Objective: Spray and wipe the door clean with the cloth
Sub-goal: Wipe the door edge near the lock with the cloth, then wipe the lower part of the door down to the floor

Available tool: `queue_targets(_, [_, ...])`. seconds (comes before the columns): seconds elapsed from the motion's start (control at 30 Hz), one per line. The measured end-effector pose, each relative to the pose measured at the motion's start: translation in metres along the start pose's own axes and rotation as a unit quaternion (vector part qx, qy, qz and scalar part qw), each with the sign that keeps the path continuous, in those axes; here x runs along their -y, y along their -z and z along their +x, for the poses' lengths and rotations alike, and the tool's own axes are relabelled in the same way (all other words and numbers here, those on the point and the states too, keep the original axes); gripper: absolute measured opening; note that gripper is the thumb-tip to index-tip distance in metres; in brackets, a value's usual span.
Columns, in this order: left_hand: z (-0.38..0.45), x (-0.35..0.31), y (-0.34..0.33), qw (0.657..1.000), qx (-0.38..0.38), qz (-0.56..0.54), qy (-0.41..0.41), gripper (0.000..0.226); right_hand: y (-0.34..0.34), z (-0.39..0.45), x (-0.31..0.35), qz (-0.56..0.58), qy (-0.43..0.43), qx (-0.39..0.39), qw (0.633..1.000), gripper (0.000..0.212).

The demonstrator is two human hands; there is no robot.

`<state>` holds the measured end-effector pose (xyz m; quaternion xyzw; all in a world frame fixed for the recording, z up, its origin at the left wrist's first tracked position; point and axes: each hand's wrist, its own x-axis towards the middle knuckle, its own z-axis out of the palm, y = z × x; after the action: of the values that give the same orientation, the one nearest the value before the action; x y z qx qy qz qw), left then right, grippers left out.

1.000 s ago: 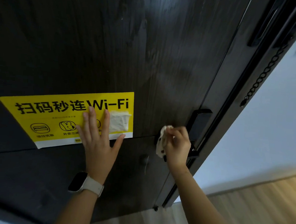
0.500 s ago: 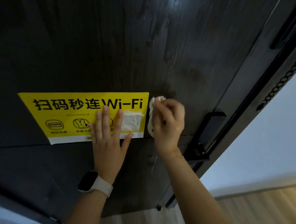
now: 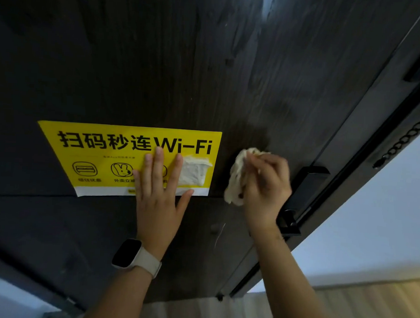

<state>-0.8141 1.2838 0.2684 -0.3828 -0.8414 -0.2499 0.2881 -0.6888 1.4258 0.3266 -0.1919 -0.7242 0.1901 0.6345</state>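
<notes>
Shifting rightward since a moment ago, the right hand is gripping a bunched cloth against the dark door, at three o'clock from the yellow Wi-Fi sticker. Left hand is pressing flat, fingers straight, on the sticker. Wiping looks midway, with streaks showing above.

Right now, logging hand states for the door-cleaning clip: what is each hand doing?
Left hand: open, flat on the yellow Wi-Fi sticker.
Right hand: closed, holding the crumpled off-white cloth.
</notes>
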Motion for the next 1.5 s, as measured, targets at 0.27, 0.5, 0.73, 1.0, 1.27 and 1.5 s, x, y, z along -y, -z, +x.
queue_targets(0.27, [0.0, -0.003, 0.004, 1.0, 0.003, -0.003, 0.008, 0.077, -0.003, -0.059, -0.051, -0.043, 0.024, 0.083, 0.995, 0.014])
queue_targets(0.5, [-0.006, -0.005, 0.042, 0.993, 0.036, -0.11, -0.009, 0.068, 0.022, -0.086, -0.026, 0.007, -0.094, 0.2, 0.975, 0.014])
queue_targets(0.73, [-0.11, 0.021, 0.091, 0.933, 0.133, -0.278, 0.184, 0.027, 0.037, -0.125, 0.029, 0.202, -0.321, 0.275, 0.883, 0.014])
queue_targets(1.0, [-0.18, 0.025, 0.153, 0.808, 0.212, -0.353, 0.423, 0.026, 0.011, -0.167, 0.104, 0.382, -0.486, 0.331, 0.713, 0.011])
queue_targets(1.27, [-0.203, 0.108, 0.166, 0.807, 0.213, -0.341, 0.434, 0.027, -0.03, -0.187, 0.146, 0.363, -0.504, 0.344, 0.705, 0.012])
queue_targets(1.5, [-0.192, 0.251, 0.173, 0.737, 0.161, -0.456, 0.471, 0.017, -0.109, -0.249, 0.202, 0.242, -0.486, 0.352, 0.763, 0.011])
